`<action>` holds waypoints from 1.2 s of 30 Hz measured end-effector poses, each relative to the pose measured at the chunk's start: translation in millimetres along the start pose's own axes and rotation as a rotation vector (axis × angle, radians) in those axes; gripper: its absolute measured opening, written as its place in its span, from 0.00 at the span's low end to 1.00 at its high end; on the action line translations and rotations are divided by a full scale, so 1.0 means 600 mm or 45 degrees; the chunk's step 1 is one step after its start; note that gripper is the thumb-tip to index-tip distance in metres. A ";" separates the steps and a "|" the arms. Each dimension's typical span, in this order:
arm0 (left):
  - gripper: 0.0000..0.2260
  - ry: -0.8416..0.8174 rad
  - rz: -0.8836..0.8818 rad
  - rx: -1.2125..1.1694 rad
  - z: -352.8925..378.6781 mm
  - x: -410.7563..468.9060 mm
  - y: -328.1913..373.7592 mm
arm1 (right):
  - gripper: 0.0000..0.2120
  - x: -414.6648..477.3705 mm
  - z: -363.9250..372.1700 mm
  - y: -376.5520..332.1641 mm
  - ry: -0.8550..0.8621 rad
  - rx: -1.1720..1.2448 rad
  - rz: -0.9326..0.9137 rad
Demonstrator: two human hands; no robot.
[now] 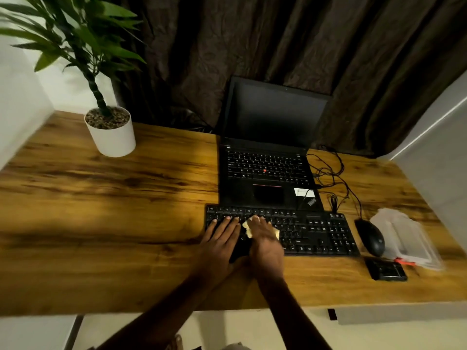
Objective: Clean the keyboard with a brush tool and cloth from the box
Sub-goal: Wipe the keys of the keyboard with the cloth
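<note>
One matte black laptop [267,173], marked "ThinkPad" on its palm rest, stands at the far edge of the wood-grain table [126,198]. Just before it lies one black plastic keyboard [316,233]. The left hand [222,236] lies flat on the keyboard's left end, fingers straight. The right hand [264,239], fingers stretched out, presses a crumpled pale yellow cloth [248,229] onto the keys. One rounded mouse [371,237] and one clear plastic box [406,238] sit near the right edge.

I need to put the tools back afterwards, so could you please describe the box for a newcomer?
Start at the open laptop on the wooden desk and follow the keyboard in front of it rightward, past the black mouse. The box lies just right of the mouse, the only clear plastic thing among black devices.
</note>
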State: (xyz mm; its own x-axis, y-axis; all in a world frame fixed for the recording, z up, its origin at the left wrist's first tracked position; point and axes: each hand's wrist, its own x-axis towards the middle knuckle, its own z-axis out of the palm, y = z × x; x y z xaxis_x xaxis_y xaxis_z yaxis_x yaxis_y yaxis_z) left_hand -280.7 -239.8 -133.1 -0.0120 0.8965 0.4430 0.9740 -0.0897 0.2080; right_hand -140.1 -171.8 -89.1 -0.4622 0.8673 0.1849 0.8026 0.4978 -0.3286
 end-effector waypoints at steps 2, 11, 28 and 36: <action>0.34 -0.024 -0.018 -0.028 0.000 0.000 -0.001 | 0.26 0.006 -0.009 0.004 -0.160 -0.007 -0.118; 0.43 0.114 -0.180 -0.083 -0.005 0.003 0.005 | 0.28 -0.009 -0.034 0.048 0.102 0.022 0.263; 0.55 -0.078 -0.474 -0.448 -0.010 0.016 -0.009 | 0.26 0.028 -0.012 -0.046 -0.023 0.129 0.079; 0.52 -0.008 -0.589 -0.571 -0.012 0.019 -0.004 | 0.28 0.029 -0.050 -0.055 -0.240 0.050 -0.560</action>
State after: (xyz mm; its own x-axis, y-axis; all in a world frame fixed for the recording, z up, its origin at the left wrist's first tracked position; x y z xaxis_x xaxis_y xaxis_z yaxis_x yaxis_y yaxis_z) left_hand -284.9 -232.2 -122.4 -0.4055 0.8883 0.2156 0.6793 0.1350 0.7213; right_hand -163.4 -173.0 -47.3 -0.8179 0.5570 0.1445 0.5025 0.8137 -0.2924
